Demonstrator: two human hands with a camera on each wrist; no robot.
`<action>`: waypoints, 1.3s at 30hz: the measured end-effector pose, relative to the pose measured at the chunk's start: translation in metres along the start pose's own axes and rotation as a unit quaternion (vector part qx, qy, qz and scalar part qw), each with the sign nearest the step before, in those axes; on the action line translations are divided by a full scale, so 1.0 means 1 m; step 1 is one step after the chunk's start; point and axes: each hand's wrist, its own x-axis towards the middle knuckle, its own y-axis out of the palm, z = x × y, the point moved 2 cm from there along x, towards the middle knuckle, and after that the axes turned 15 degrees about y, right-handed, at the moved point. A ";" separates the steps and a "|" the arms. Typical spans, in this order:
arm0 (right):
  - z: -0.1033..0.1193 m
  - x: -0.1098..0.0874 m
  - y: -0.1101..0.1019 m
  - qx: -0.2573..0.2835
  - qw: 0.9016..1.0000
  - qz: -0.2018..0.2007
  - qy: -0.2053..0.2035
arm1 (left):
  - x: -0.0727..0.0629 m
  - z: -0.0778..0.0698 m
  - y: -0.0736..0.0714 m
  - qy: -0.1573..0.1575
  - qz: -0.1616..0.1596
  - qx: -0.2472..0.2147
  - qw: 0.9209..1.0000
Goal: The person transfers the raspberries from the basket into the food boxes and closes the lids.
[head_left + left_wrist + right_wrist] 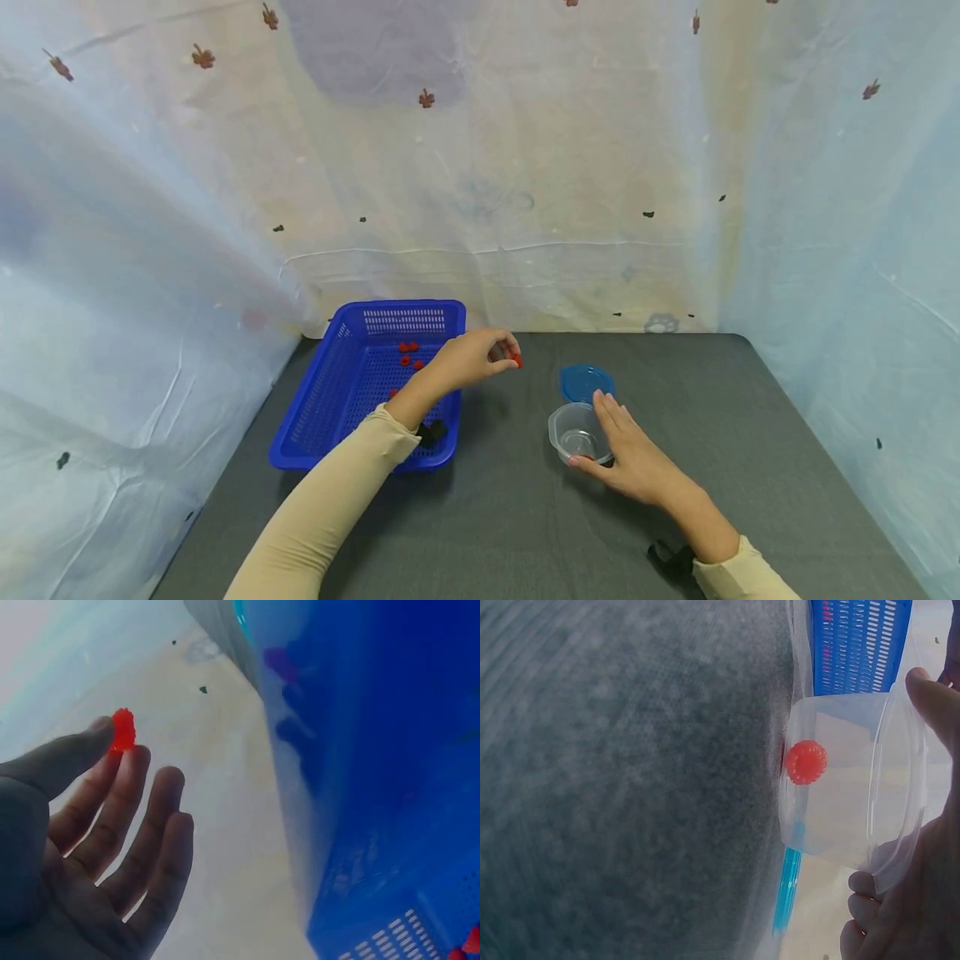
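My left hand [476,357] pinches a red raspberry [124,730] between thumb and fingertips, its other fingers loosely spread. It is raised just beyond the right side of a blue perforated basket [315,392]. My right hand [637,458] holds a clear plastic container [840,795] at its rim, thumb on the near side and fingers on the far side. One raspberry [806,762] shows at the container's bottom in the right wrist view. Behind the container a round blue lid [583,383] lies on the table.
Several red raspberries [405,361] lie scattered in the basket, with dark clumps [432,432] in its near right corner, too small to tell apart. A grey cloth [510,525] covers the table. Patterned sheets [570,167] hang behind and at both sides.
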 end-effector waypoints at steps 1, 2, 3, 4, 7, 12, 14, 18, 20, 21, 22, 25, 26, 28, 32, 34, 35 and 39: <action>0.000 0.000 0.000 0.000 1.000 0.000 0.000 | 0.000 -0.002 0.000 0.005 0.003 0.001 1.000; 0.001 0.000 0.000 -0.001 1.000 0.000 -0.001 | 0.001 -0.004 0.000 0.011 0.004 0.002 1.000; 0.001 0.000 0.000 -0.002 1.000 0.000 -0.001 | 0.001 -0.006 0.001 0.015 0.005 0.004 1.000; 0.001 0.000 0.000 -0.002 1.000 0.000 -0.002 | 0.001 -0.008 0.001 0.020 0.006 0.005 1.000; 0.002 0.000 -0.001 -0.001 1.000 0.000 -0.001 | 0.003 -0.014 0.002 0.035 0.010 0.008 0.999; 0.003 0.000 0.000 0.000 1.000 0.001 0.000 | 0.006 -0.024 0.007 0.049 0.017 0.009 0.999; 0.003 0.000 0.000 0.000 1.000 0.002 -0.001 | 0.008 -0.027 0.009 0.050 0.018 0.010 0.999; 0.002 0.000 0.001 -0.001 1.000 0.001 -0.001 | 0.011 -0.033 0.013 0.053 0.020 0.013 0.998; 0.002 0.000 0.001 -0.001 1.000 0.001 0.000 | 0.013 -0.036 0.015 0.055 0.022 0.017 0.998; 0.002 0.000 0.000 -0.001 1.000 0.001 0.000 | 0.014 -0.037 0.016 0.056 0.024 0.019 0.998; 0.002 0.000 0.000 -0.001 1.000 0.001 0.001 | 0.015 -0.039 0.017 0.057 0.027 0.020 0.998; 0.002 0.000 0.000 -0.002 1.000 0.002 0.003 | 0.018 -0.042 0.020 0.060 0.035 0.022 0.997; 0.001 -0.001 0.000 -0.003 1.000 0.002 0.003 | 0.019 -0.043 0.021 0.061 0.038 0.022 0.997; 0.001 -0.001 0.000 -0.003 1.000 0.002 0.002 | 0.020 -0.044 0.024 0.061 0.041 0.022 0.997; 0.000 -0.001 0.001 0.000 1.000 0.000 0.001 | 0.024 -0.048 0.030 0.065 0.051 0.028 0.996; -0.001 0.000 0.001 0.001 1.000 0.003 0.005 | 0.026 -0.050 0.034 0.067 0.061 0.033 0.995; -0.001 0.000 0.001 0.002 1.000 0.005 0.007 | 0.027 -0.051 0.036 0.067 0.067 0.035 0.995; -0.001 0.001 0.002 0.001 1.000 0.010 0.015 | 0.029 -0.054 0.041 0.061 0.085 0.042 0.994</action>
